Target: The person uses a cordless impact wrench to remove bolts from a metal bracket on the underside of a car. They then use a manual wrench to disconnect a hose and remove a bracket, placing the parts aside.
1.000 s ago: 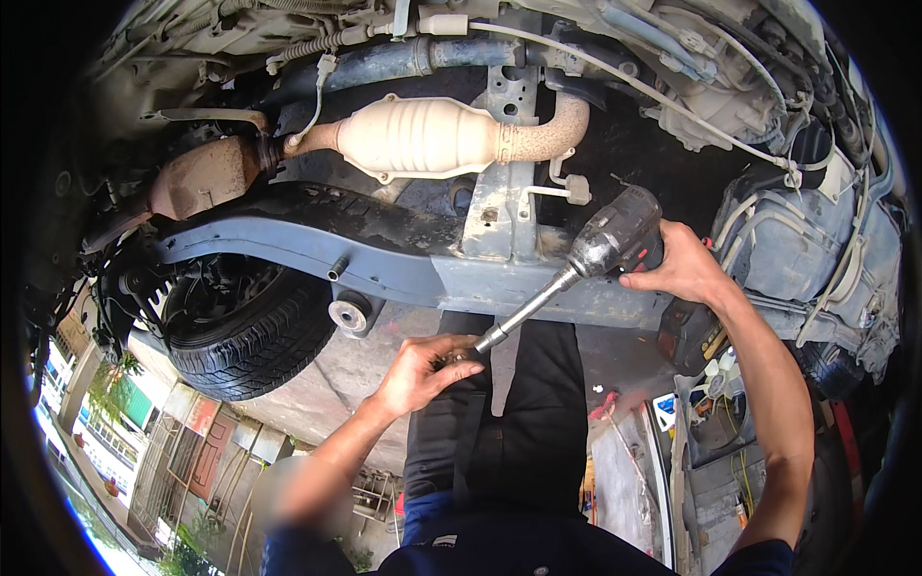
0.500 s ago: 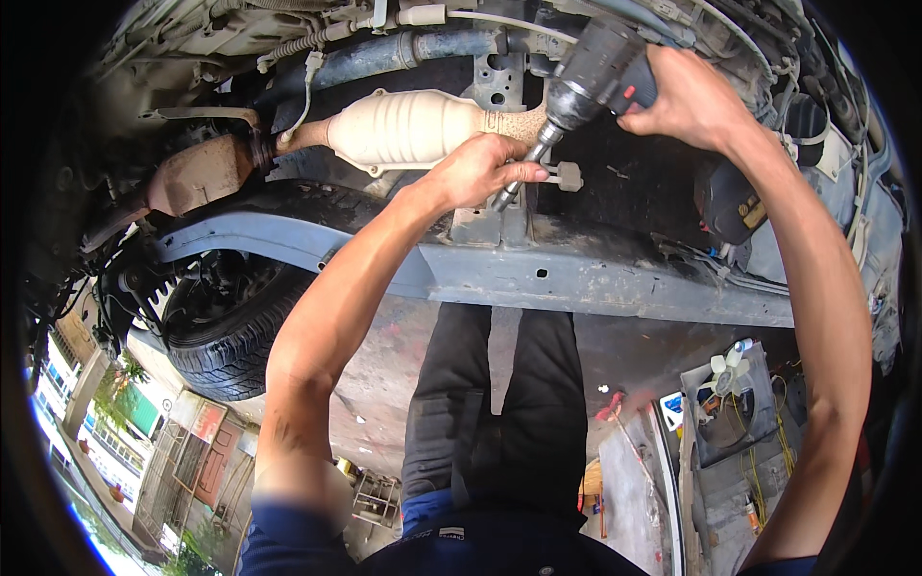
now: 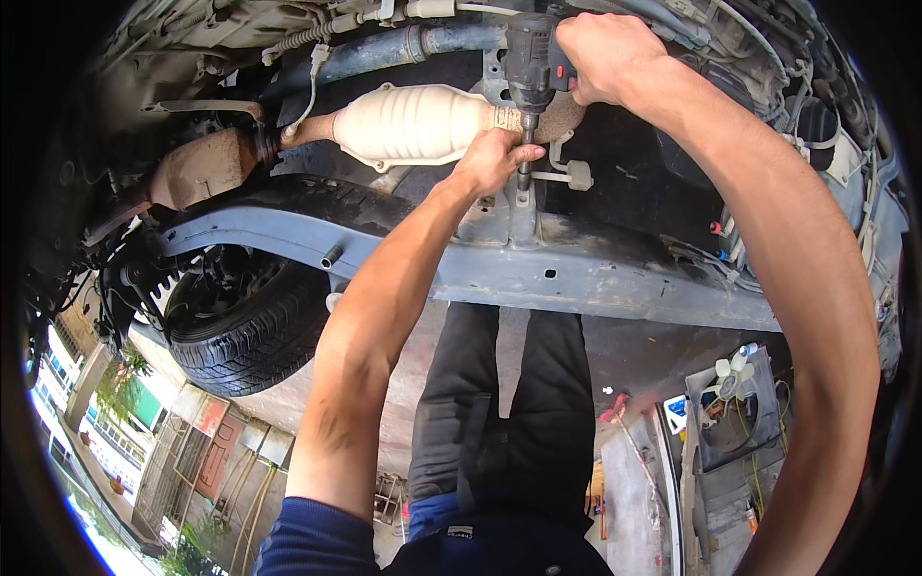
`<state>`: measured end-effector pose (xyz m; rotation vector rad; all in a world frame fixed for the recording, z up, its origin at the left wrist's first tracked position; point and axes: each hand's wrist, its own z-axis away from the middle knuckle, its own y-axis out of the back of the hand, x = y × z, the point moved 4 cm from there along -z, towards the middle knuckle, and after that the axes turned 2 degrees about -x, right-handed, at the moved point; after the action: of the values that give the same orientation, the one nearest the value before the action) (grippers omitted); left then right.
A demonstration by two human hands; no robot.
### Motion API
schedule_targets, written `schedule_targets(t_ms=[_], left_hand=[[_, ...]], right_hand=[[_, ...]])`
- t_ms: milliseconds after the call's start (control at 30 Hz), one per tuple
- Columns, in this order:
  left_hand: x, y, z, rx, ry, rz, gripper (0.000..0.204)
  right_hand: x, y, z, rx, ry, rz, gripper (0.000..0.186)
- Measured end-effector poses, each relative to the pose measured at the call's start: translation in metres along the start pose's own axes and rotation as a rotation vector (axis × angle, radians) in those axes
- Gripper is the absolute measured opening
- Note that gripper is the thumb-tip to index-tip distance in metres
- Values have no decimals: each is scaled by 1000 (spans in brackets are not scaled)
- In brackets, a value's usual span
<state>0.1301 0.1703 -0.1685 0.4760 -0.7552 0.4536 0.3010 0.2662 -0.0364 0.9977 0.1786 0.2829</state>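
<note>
My right hand (image 3: 605, 58) grips the handle of a dark cordless impact wrench (image 3: 528, 60), held vertically high in view. Its metal extension (image 3: 524, 171) points down toward a grey steel bracket (image 3: 519, 219) above the frame rail (image 3: 595, 283). My left hand (image 3: 490, 158) is closed on the extension, thumb across it. Just left and behind is the cream catalytic converter (image 3: 413, 125); a small jointed pipe fitting (image 3: 579, 175) sits right of the extension. Whether the socket is seated on a fastener I cannot tell.
Car underbody surrounds me, with rusty exhaust (image 3: 202, 171) at left and hoses at right. A tyre (image 3: 230, 350) hangs beyond the rail at left. Far below are my legs on concrete and a grey tray (image 3: 740, 422) with assorted parts. A building and plants show at lower left.
Both hands and the wrench have risen from over my legs to the bracket. The wrench has swung from diagonal to nearly vertical, its extension pointing down beside the converter.
</note>
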Motion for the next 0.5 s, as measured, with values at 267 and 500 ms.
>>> schedule_targets(t_ms=[267,500], left_hand=[[1,-4,5,207,-1,-117,47],[-2,-5,8,270,8,-159,45]], right_hand=[[2,-6,-11,63,106,12,42],[5,-16,-12,112,124,11,54]])
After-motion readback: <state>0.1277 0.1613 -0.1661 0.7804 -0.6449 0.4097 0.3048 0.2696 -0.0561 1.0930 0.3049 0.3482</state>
